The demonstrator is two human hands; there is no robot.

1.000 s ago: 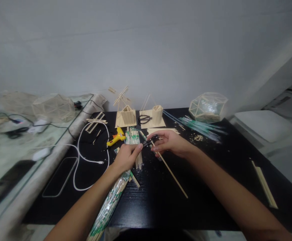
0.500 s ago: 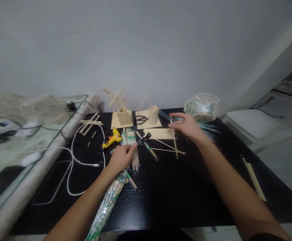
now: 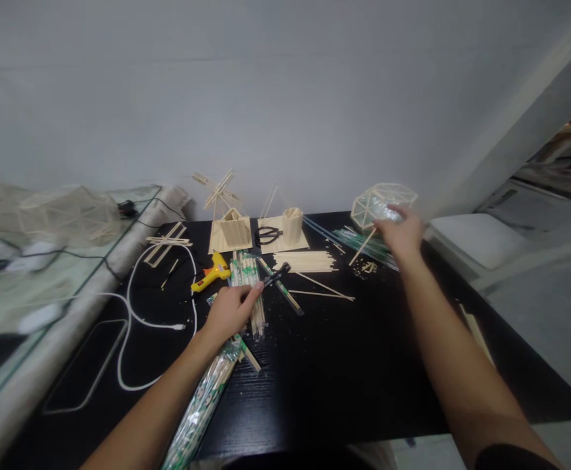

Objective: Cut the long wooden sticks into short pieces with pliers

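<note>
My left hand is closed round a small black cutter whose jaws point up to the right, above a bundle of wrapped bamboo sticks. My right hand reaches far right to the stick-frame polyhedron. It holds a thin wooden stick that slants down to the left. Two loose sticks lie on the black table between my hands.
A yellow glue gun and white cable lie left. Stick models and scissors stand on wooden bases at the back. A row of cut sticks, green-blue sticks and a long stick packet also lie here.
My right hand let go of the cutter, left two sticks on the table and swung right to the polyhedron, now carrying one stick. My left hand kept the cutter.
</note>
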